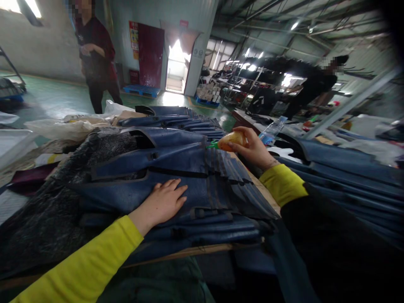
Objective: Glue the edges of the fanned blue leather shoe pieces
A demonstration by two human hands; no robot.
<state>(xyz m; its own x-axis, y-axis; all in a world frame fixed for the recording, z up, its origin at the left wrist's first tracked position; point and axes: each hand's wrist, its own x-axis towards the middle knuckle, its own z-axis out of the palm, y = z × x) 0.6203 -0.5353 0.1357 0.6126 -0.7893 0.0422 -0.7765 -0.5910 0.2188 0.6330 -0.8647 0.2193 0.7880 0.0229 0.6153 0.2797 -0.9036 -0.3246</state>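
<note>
Left hand (162, 201) — open, palm down, fingers slightly spread, on the near part of the blue sheets (186, 158), which lie overlapped in a pile. Right hand (254, 147) — gripping an orange squeeze bottle (232, 142), tilted, green nozzle (212, 144) pointing left, at the pile's right side. Clear plastic bottle (274, 129) beyond the right hand. Two people at far left and far right.

Two distant workers' faces (84, 7) (333, 65) are pixelated. The contents of the bottle (232, 142) are partly covered by gripping fingers (241, 149). The left sleeve (85, 263) runs off the bottom edge.
</note>
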